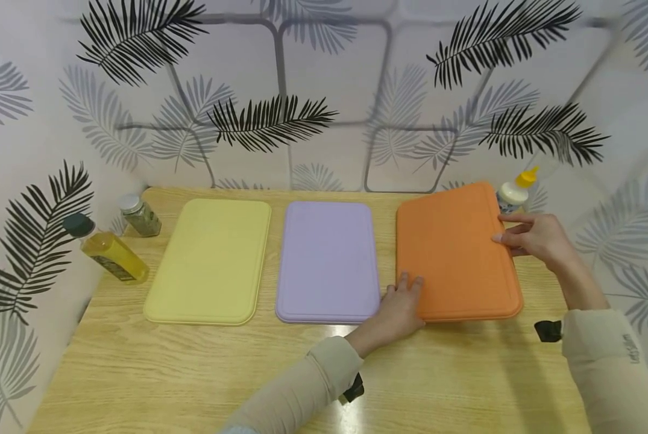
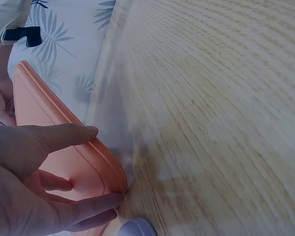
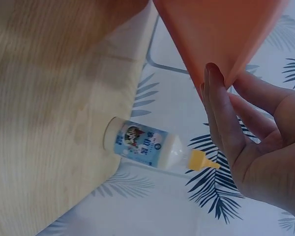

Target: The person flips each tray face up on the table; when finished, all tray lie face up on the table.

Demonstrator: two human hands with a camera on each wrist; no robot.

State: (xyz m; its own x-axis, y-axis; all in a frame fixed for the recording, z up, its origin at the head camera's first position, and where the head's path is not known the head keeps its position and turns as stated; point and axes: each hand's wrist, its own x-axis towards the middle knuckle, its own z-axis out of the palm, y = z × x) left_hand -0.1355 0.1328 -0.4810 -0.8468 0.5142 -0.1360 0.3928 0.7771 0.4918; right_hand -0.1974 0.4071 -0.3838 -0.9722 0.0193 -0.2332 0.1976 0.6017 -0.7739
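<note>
At frame right, the orange cutting board (image 1: 454, 253) tilts, long axis up-frame — right hand's (image 1: 537, 236) fingers pinching its right edge, left hand's (image 1: 394, 310) fingers extended against its lower-left corner.

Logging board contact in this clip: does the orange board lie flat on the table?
No, the right hand holds one side of the orange board up off the table.
</note>
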